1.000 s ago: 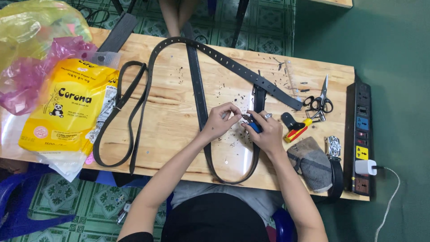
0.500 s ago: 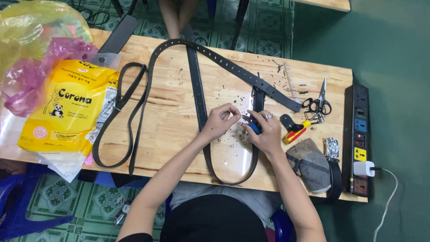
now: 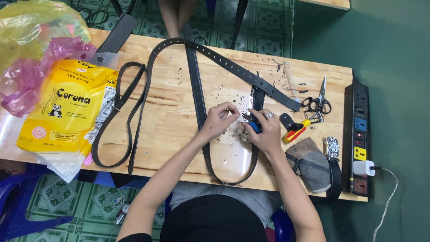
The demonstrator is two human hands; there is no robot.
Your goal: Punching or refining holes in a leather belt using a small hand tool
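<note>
A pale wooden table (image 3: 170, 121) fills most of the view, its top speckled with small dark punchings. On its left end lies a big yellow package (image 3: 67, 112) half under pink and yellow plastic bags (image 3: 31, 54). A long black belt (image 3: 197, 89) loops across the middle, its punched strap running up and right toward the scissors (image 3: 318, 101), while a thinner black strap (image 3: 125, 116) curls beside the package. Along the right edge sits a black power strip (image 3: 359, 130) with a white charger (image 3: 363, 168) plugged in, and near it a grey folded cloth (image 3: 309, 163) and a red-and-yellow handled tool (image 3: 295, 132). At the centre the person's right hand (image 3: 266, 132) is closed around a blue-handled tool (image 3: 253, 125), apparently a hole punch, though most of it is hidden by the fingers. The left hand (image 3: 219, 121) is curled, thumb and fingertips pinched together just beside the tool's tip; whatever it pinches is too small to make out. Both hands work just over the belt's right-hand run, near the table's front edge. The likely risk is that the left fingertips sit so close to the tool's working end that a squeeze could nip them, or the belt could slide so that a hole lands off line.
</note>
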